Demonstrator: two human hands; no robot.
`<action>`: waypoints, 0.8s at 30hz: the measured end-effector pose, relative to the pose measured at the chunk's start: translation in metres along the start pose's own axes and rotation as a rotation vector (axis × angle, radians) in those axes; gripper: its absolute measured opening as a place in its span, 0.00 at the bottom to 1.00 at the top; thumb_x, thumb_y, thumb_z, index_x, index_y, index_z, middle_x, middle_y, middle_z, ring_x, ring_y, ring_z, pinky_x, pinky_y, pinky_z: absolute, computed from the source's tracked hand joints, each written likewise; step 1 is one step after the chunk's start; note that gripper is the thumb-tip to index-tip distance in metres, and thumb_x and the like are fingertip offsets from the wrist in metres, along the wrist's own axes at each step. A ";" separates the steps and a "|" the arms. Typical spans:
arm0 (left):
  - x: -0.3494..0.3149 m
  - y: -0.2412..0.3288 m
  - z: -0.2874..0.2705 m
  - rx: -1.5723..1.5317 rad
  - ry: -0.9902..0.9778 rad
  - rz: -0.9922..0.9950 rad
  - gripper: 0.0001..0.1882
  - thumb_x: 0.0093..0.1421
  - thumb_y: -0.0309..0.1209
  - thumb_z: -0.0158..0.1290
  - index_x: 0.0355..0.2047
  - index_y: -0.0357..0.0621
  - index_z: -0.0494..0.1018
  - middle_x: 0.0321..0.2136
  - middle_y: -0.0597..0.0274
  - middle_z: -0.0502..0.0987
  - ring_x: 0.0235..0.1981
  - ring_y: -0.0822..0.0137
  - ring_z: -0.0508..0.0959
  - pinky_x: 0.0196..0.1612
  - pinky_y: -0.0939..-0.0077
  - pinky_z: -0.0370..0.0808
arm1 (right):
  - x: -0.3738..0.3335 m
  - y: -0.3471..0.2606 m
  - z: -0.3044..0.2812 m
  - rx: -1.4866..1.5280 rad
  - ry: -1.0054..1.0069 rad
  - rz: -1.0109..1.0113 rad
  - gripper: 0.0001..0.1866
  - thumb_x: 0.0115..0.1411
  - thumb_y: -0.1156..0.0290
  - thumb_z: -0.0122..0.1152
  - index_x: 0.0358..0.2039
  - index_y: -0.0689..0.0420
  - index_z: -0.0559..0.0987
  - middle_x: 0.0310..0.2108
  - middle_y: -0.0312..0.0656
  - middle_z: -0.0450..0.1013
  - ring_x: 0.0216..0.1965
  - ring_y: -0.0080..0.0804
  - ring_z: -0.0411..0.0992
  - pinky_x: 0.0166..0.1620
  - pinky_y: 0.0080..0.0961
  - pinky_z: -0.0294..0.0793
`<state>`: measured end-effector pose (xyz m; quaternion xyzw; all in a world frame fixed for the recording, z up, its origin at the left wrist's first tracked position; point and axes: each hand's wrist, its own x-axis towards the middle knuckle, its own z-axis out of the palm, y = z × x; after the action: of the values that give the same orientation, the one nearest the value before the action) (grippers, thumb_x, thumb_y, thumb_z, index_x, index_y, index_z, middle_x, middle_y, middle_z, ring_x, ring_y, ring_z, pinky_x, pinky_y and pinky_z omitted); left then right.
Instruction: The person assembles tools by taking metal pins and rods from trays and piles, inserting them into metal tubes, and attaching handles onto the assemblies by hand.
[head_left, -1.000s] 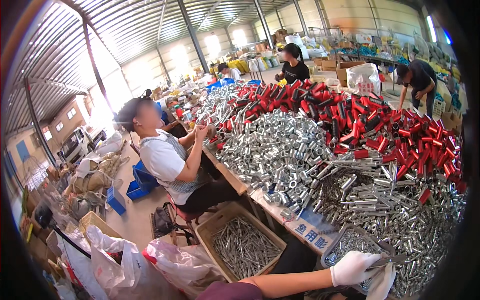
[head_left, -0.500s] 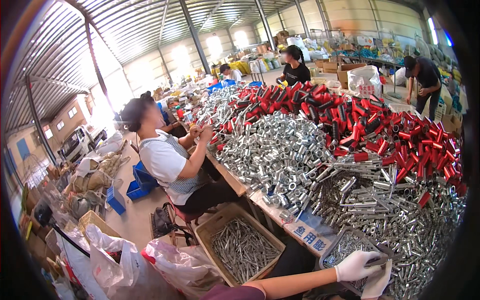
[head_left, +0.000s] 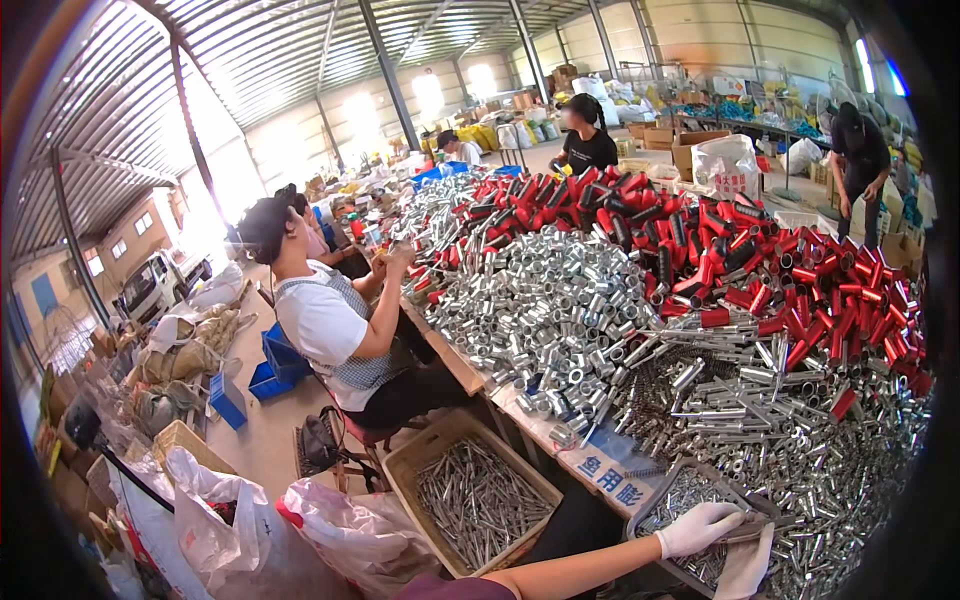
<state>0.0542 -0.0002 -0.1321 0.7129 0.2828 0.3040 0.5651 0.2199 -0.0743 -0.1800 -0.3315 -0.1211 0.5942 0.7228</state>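
Small metal parts sit in a grey tray between four and five o'clock; the white-gloved left grip lies over it, the right grip beside; whether either grasps anything cannot be told. Loose pieces heap at four o'clock.

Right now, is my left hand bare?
No, your left hand is covered by a white glove that reaches the wrist.

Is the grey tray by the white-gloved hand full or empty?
Not empty: small silvery metal parts lie in the grey tray. The left hand hides some of it, so how full, I cannot tell.
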 end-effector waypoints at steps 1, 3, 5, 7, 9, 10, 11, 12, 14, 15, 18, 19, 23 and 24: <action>0.000 0.000 -0.002 -0.003 0.003 -0.004 0.24 0.69 0.43 0.44 0.49 0.32 0.73 0.43 0.46 0.80 0.47 0.55 0.79 0.52 0.67 0.72 | 0.002 0.001 -0.001 -0.008 -0.007 0.000 0.23 0.70 0.56 0.44 0.54 0.61 0.73 0.53 0.47 0.72 0.55 0.40 0.69 0.62 0.38 0.65; 0.000 0.001 -0.001 -0.001 0.006 0.005 0.23 0.69 0.43 0.44 0.49 0.33 0.73 0.43 0.45 0.80 0.47 0.55 0.79 0.52 0.67 0.72 | 0.001 0.001 -0.001 -0.008 -0.017 -0.007 0.23 0.70 0.56 0.44 0.53 0.61 0.73 0.53 0.47 0.72 0.55 0.40 0.69 0.62 0.38 0.65; 0.002 0.005 0.004 0.034 -0.010 0.014 0.23 0.69 0.43 0.45 0.49 0.33 0.74 0.43 0.46 0.80 0.47 0.55 0.79 0.52 0.67 0.72 | -0.006 -0.004 0.001 0.018 0.012 -0.041 0.23 0.70 0.57 0.45 0.54 0.62 0.73 0.52 0.48 0.72 0.55 0.41 0.69 0.61 0.39 0.66; 0.008 0.004 0.007 0.029 -0.069 0.020 0.23 0.69 0.42 0.45 0.49 0.34 0.74 0.43 0.46 0.80 0.47 0.55 0.79 0.52 0.66 0.73 | -0.011 -0.009 0.015 0.016 0.058 -0.080 0.19 0.67 0.58 0.51 0.50 0.59 0.74 0.46 0.43 0.74 0.49 0.35 0.71 0.56 0.34 0.68; 0.009 0.002 0.003 0.049 -0.034 0.009 0.23 0.68 0.43 0.47 0.50 0.35 0.74 0.43 0.46 0.80 0.47 0.55 0.79 0.52 0.66 0.73 | -0.021 -0.011 0.048 0.003 0.065 -0.174 0.14 0.68 0.59 0.51 0.45 0.54 0.77 0.41 0.37 0.76 0.46 0.30 0.72 0.55 0.31 0.67; 0.010 0.004 0.001 0.068 -0.026 -0.009 0.22 0.67 0.43 0.48 0.50 0.35 0.74 0.43 0.46 0.80 0.47 0.56 0.79 0.52 0.66 0.73 | -0.017 -0.010 0.035 -0.012 0.047 -0.183 0.17 0.67 0.63 0.50 0.50 0.60 0.74 0.43 0.42 0.75 0.48 0.35 0.72 0.54 0.34 0.69; 0.007 0.007 -0.004 0.089 -0.018 -0.029 0.22 0.66 0.43 0.49 0.50 0.35 0.75 0.43 0.46 0.80 0.47 0.56 0.79 0.52 0.66 0.73 | -0.010 -0.004 0.033 0.001 0.030 -0.172 0.17 0.67 0.63 0.51 0.50 0.60 0.74 0.44 0.41 0.75 0.47 0.35 0.72 0.53 0.33 0.70; 0.003 0.008 -0.006 0.108 -0.009 -0.028 0.23 0.66 0.43 0.50 0.50 0.36 0.75 0.43 0.47 0.80 0.46 0.58 0.80 0.52 0.67 0.73 | -0.010 0.000 0.036 0.021 0.083 -0.122 0.13 0.67 0.62 0.51 0.41 0.56 0.77 0.41 0.39 0.76 0.44 0.32 0.72 0.51 0.33 0.69; -0.001 0.020 -0.009 0.073 -0.028 -0.098 0.23 0.64 0.43 0.54 0.50 0.36 0.75 0.42 0.49 0.81 0.45 0.63 0.80 0.50 0.70 0.75 | -0.011 0.001 0.048 0.015 0.048 -0.145 0.13 0.67 0.64 0.49 0.44 0.58 0.77 0.41 0.42 0.76 0.46 0.35 0.72 0.53 0.34 0.68; -0.002 0.030 -0.010 0.029 -0.052 -0.174 0.24 0.62 0.43 0.57 0.50 0.36 0.75 0.41 0.50 0.81 0.44 0.65 0.81 0.49 0.71 0.75 | -0.012 0.001 0.042 0.018 0.028 -0.119 0.14 0.67 0.65 0.49 0.45 0.60 0.76 0.42 0.43 0.76 0.47 0.36 0.71 0.55 0.36 0.67; -0.001 0.020 -0.003 0.170 -0.003 -0.130 0.26 0.57 0.44 0.63 0.48 0.36 0.76 0.39 0.52 0.82 0.40 0.67 0.81 0.47 0.73 0.76 | -0.016 0.001 0.031 -0.192 0.060 -0.216 0.15 0.68 0.68 0.49 0.48 0.66 0.74 0.45 0.47 0.74 0.48 0.39 0.72 0.55 0.39 0.69; -0.001 0.020 -0.001 0.188 0.000 -0.137 0.26 0.56 0.45 0.64 0.47 0.36 0.77 0.39 0.51 0.82 0.40 0.66 0.82 0.46 0.72 0.76 | -0.022 -0.008 0.041 0.034 0.084 -0.086 0.16 0.68 0.70 0.50 0.50 0.69 0.73 0.46 0.48 0.74 0.48 0.39 0.72 0.54 0.37 0.71; -0.001 0.024 0.001 0.215 0.007 -0.089 0.26 0.54 0.43 0.65 0.46 0.36 0.78 0.39 0.51 0.82 0.40 0.65 0.82 0.46 0.72 0.76 | -0.027 -0.010 0.046 -0.020 0.149 -0.041 0.19 0.68 0.67 0.51 0.53 0.68 0.72 0.48 0.48 0.74 0.48 0.37 0.73 0.53 0.35 0.72; -0.003 0.027 0.000 0.188 0.005 -0.093 0.26 0.53 0.42 0.66 0.46 0.36 0.78 0.39 0.51 0.82 0.40 0.64 0.82 0.46 0.72 0.76 | -0.025 -0.008 0.045 -0.055 0.147 -0.035 0.21 0.68 0.66 0.51 0.55 0.68 0.70 0.49 0.49 0.73 0.50 0.40 0.73 0.55 0.38 0.71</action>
<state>0.0542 -0.0077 -0.1065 0.7480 0.3442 0.2516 0.5086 0.1942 -0.0840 -0.1358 -0.3920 -0.0897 0.5518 0.7306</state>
